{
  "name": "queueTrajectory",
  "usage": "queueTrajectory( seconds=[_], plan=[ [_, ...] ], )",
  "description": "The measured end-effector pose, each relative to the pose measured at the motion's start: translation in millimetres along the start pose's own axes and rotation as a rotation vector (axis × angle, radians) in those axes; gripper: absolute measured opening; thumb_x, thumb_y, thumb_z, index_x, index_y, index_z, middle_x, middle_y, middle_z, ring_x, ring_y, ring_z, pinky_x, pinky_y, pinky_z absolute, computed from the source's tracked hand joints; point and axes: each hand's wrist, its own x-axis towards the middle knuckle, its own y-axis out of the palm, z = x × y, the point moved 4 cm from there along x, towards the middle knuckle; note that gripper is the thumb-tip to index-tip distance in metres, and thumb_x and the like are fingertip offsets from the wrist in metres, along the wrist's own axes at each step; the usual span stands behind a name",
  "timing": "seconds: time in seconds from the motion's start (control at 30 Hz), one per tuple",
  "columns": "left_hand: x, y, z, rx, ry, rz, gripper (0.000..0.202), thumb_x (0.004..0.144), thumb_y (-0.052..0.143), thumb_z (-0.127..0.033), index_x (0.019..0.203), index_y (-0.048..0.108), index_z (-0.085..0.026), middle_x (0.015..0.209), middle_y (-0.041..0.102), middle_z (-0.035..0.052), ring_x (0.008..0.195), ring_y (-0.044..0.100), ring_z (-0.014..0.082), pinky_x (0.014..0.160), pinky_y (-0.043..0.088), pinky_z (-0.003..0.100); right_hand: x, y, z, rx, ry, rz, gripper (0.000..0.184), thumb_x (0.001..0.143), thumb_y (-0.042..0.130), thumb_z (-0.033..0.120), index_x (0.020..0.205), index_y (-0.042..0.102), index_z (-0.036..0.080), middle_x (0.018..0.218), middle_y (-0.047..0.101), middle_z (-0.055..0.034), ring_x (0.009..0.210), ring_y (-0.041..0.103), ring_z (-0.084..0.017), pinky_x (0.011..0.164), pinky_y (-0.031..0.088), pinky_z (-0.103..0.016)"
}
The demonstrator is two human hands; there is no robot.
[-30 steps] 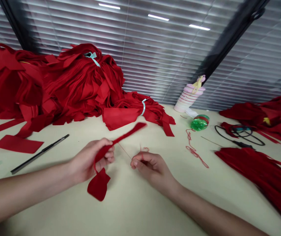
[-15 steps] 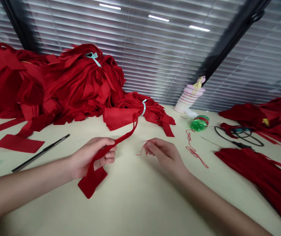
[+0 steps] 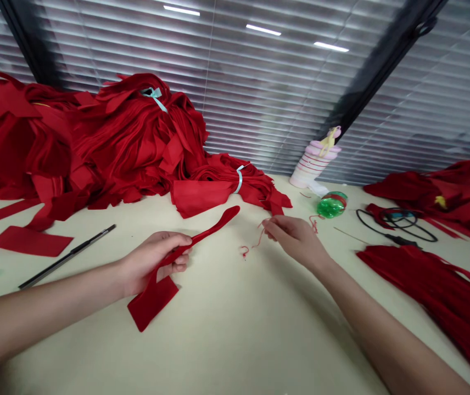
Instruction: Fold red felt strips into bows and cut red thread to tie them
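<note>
My left hand (image 3: 163, 258) is closed around a narrow red fabric strip (image 3: 214, 227). One end of the strip points up and right; its wider end hangs below my fist. To the right, my right hand (image 3: 290, 236) is closed in a pinch on a thin red thread (image 3: 259, 236), which trails down from the fingertips toward the tabletop. Small curled red thread bits (image 3: 244, 252) show just left of that hand. The tips of my right fingers partly hide the thread.
Piled red fabric strips (image 3: 136, 137) lie along the window blinds, with a tied bundle (image 3: 222, 181) in front. A black pen-like tool (image 3: 70, 255) rests at left. On the right are a thread-wound pink cup (image 3: 313, 162), a green bottle piece (image 3: 331, 204), a black cord (image 3: 399, 238) and more red strips (image 3: 428, 296).
My right hand has moved right and slightly up with the thread, now covering part of the loose thread by the green piece. The strip's far end has straightened and swung lower.
</note>
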Motion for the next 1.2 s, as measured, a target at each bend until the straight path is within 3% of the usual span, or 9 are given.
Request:
queueTrajectory(
  seconds=[0.1, 0.23, 0.3, 0.43, 0.53, 0.67, 0.8, 0.97, 1.2],
  plan=[
    [1, -1.5, 2, 0.006, -0.012, -0.007, 0.018, 0.072, 0.064, -0.027, 0.069, 0.051, -0.015, 0.069, 0.046, -0.0025, 0.056, 0.041, 0.0057, 0.058, 0.037, 0.020, 11, -13, -27, -0.458, 0.084, -0.183, 0.038, 0.083, 0.042, 0.050, 0.073, 0.058, 0.017, 0.075, 0.060, -0.0080, 0.065, 0.054, -0.019, 0.053, 0.033, -0.028],
    [-3, 1.7, 1, 0.036, -0.006, -0.012, 0.018, 0.071, 0.064, -0.027, 0.071, 0.052, -0.015, 0.068, 0.047, -0.0022, 0.057, 0.041, 0.0063, 0.059, 0.037, 0.021, 14, -15, -50, -0.705, 0.275, -0.085, 0.044, 0.082, 0.042, 0.051, 0.089, 0.060, 0.011, 0.096, 0.056, -0.0175, 0.080, 0.058, -0.028, 0.055, 0.039, -0.032],
    [-9, 3.7, -8, 0.170, 0.079, -0.038, 0.017, 0.074, 0.060, -0.030, 0.070, 0.051, -0.015, 0.063, 0.045, -0.0022, 0.056, 0.041, 0.0078, 0.057, 0.036, 0.022, 13, -15, -48, -0.709, 0.247, -0.111, 0.045, 0.080, 0.046, 0.049, 0.098, 0.058, 0.009, 0.103, 0.054, -0.0191, 0.082, 0.059, -0.028, 0.061, 0.043, -0.036],
    [-31, 10.7, -42, 0.784, 0.625, -0.126, 0.013, 0.080, 0.053, -0.029, 0.074, 0.052, -0.018, 0.064, 0.047, -0.0002, 0.059, 0.042, 0.0112, 0.057, 0.035, 0.024, 8, -13, -29, -0.505, -0.020, -0.337, 0.046, 0.077, 0.054, 0.040, 0.114, 0.053, 0.013, 0.116, 0.049, -0.0175, 0.080, 0.060, -0.024, 0.069, 0.049, -0.039],
    [-41, 24.3, -39, 1.358, 0.953, 0.043, 0.010, 0.083, 0.048, -0.024, 0.081, 0.055, -0.017, 0.076, 0.055, 0.0048, 0.069, 0.049, 0.0154, 0.067, 0.038, 0.029, 1, -13, -10, -0.371, -0.218, -0.474, 0.039, 0.076, 0.056, 0.036, 0.109, 0.056, 0.015, 0.115, 0.049, -0.0159, 0.079, 0.060, -0.022, 0.072, 0.050, -0.039],
    [-27, 25.6, -4, 1.809, 0.767, 0.196, 0.021, 0.087, 0.034, -0.018, 0.082, 0.054, -0.014, 0.081, 0.055, 0.0086, 0.072, 0.051, 0.0200, 0.065, 0.037, 0.033, -16, -16, 23, -0.278, -0.396, -0.579, 0.026, 0.079, 0.055, 0.028, 0.102, 0.057, 0.017, 0.110, 0.054, -0.0135, 0.089, 0.058, -0.022, 0.076, 0.049, -0.037],
    [-18, 28.6, 8, 1.712, 0.643, 0.199, 0.019, 0.090, 0.031, -0.020, 0.081, 0.047, -0.015, 0.084, 0.053, 0.0063, 0.073, 0.052, 0.0183, 0.063, 0.038, 0.031, -40, 3, 60, -0.115, -0.614, -0.330, 0.013, 0.081, 0.052, 0.017, 0.093, 0.056, 0.020, 0.091, 0.062, -0.0079, 0.085, 0.059, -0.019, 0.076, 0.049, -0.033],
    [-28, 32.7, -2, 1.683, 0.586, 0.197, 0.013, 0.088, 0.035, -0.018, 0.080, 0.044, -0.016, 0.083, 0.053, 0.0058, 0.078, 0.052, 0.0201, 0.067, 0.037, 0.032, -65, 45, 82, -0.025, -0.812, 0.038, 0.013, 0.080, 0.054, 0.016, 0.093, 0.057, 0.018, 0.101, 0.062, -0.0088, 0.092, 0.058, -0.018, 0.082, 0.044, -0.034],
    [-18, 34.3, 2, 1.566, 0.458, 0.266, 0.015, 0.088, 0.036, -0.022, 0.076, 0.044, -0.017, 0.082, 0.056, 0.0052, 0.077, 0.053, 0.0192, 0.066, 0.036, 0.031, -70, 69, 75, -0.027, -0.781, 0.077, 0.009, 0.085, 0.051, 0.019, 0.084, 0.059, 0.017, 0.084, 0.065, -0.0037, 0.085, 0.056, -0.016, 0.085, 0.037, -0.036]
  ],
)
